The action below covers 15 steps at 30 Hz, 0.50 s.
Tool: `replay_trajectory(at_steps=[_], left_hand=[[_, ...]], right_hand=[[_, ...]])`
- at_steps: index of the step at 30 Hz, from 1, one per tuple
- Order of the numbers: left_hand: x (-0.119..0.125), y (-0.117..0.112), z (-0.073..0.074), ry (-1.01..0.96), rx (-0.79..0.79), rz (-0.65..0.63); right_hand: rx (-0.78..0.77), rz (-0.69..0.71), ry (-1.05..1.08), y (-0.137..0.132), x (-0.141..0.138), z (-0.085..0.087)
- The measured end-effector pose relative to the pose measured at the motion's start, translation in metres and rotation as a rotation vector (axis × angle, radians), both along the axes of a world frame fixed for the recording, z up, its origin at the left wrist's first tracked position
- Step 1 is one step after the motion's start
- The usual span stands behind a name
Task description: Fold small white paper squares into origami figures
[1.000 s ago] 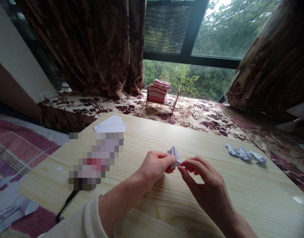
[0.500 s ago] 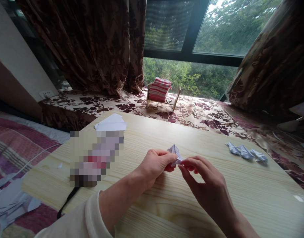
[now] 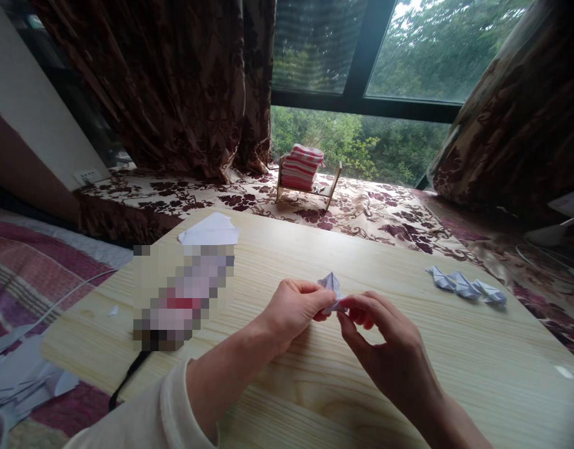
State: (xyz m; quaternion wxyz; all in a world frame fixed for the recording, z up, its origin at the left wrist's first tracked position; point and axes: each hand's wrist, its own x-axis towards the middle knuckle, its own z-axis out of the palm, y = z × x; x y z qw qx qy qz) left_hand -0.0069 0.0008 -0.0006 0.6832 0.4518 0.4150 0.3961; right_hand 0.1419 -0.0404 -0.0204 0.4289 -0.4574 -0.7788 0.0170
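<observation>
Over the middle of the wooden table (image 3: 268, 249), a small folded paper piece (image 3: 332, 284) is held with its point up. My left hand (image 3: 296, 305) is closed, pinching the paper's left side between thumb and fingers. From the right, my right hand (image 3: 384, 330) pinches the lower right corner of the same paper between thumb and forefinger. Three folded paper pieces (image 3: 465, 286) of a similar look lie in a row on the table's right side.
White paper sheets (image 3: 212, 229) lie at the back left corner, near a pixelated object (image 3: 184, 299) with a black strap (image 3: 128, 380). More paper (image 3: 25, 374) rests on the bed at left. A small rack with red-striped folded cloths (image 3: 301, 167) stands on the windowsill.
The fingers of my right hand have shifted slightly at the paper's lower corner. My left hand keeps its pinch, and the other things stay in place.
</observation>
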Motion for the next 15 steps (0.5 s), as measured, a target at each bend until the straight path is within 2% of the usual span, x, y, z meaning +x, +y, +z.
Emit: replay_trajectory(at_steps=[11,15], left_hand=[[-0.0002,-0.0002,-0.0013,0.152,0.138,0.012],[-0.0010,-0.0008,-0.0013,0.152,0.167,-0.021]], right_hand=[[-0.013,0.082,-0.002,0.0018,0.0048,-0.0009],[-0.010,0.063,0.022,0.0018,0.0043,-0.0007]])
